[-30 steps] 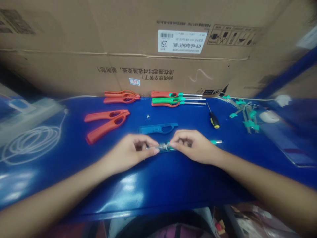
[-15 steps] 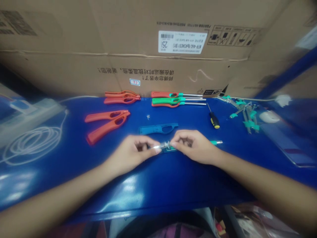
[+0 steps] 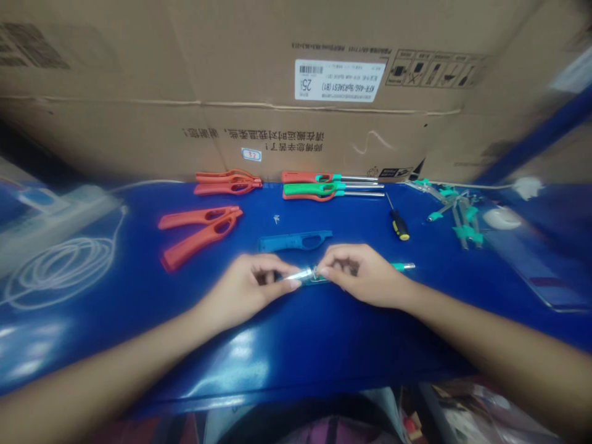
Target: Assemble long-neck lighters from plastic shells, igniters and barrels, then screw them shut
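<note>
Between thumb and fingers, my left hand (image 3: 259, 279) pinches a clear, shiny tube-like lighter part (image 3: 303, 274). My right hand (image 3: 358, 272) is closed at the part's right end, its fingertips on a small piece too hidden to name. Under both hands lies a blue lighter body with a teal part; its teal-collared metal tip (image 3: 404, 266) pokes out right of my right hand. Just behind them, a blue lighter shell half (image 3: 296, 240) rests on the blue table (image 3: 296, 345).
Orange shell halves (image 3: 203, 231) lie at left. Assembled lighters (image 3: 333, 186) line the cardboard box (image 3: 231, 74). A yellow-black screwdriver (image 3: 399, 226), teal-and-metal lighter rods (image 3: 462, 216) and a phone-like slab (image 3: 546, 271) are at right. A coiled white cable (image 3: 60, 271) lies far left.
Both hands stay in nearly the same place. The clear part between them has tilted or shifted very slightly; nothing has been let go.
</note>
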Demonstrator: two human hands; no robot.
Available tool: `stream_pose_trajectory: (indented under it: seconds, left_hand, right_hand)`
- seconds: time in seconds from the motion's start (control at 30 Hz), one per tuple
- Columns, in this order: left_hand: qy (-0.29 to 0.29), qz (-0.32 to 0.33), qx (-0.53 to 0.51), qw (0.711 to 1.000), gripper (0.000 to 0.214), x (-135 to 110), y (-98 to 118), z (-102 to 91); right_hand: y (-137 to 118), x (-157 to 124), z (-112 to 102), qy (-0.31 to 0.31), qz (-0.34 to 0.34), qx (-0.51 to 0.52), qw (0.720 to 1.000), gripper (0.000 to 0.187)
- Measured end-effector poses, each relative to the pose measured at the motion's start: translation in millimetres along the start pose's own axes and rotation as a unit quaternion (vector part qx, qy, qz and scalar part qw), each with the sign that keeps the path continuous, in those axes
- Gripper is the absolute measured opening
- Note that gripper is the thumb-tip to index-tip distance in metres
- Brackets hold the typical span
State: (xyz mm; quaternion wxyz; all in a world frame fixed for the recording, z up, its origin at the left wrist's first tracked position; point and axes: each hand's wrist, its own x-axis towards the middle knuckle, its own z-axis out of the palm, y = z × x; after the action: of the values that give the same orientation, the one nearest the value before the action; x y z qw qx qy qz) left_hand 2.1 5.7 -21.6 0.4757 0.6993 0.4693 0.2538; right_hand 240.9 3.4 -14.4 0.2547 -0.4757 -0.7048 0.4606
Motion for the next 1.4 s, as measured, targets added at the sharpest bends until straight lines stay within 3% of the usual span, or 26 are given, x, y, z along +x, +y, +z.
stream_pose_trajectory:
  seconds: [0.6, 1.0, 1.4]
  left_hand:
    - [0.02, -0.02, -0.015, 0.999, 0.031, -1.3, -0.8, 4.8]
    - [-0.023, -0.039, 0.03, 0.999, 0.037, 0.3, 6.2, -2.6]
    - [-0.045, 0.02, 0.026, 0.998, 0.029, -1.1, 4.3, 0.1]
  right_hand:
    - [-0.1, -0.2, 2.3, 0.013, -0.009, 0.014, 1.0, 0.021]
    - [0.4, 2.1, -1.3, 0.005, 0.001, 0.081, 0.997, 0.022]
    - [1.4, 0.9, -0.3, 0.011, -0.002, 0.049, 0.999, 0.021]
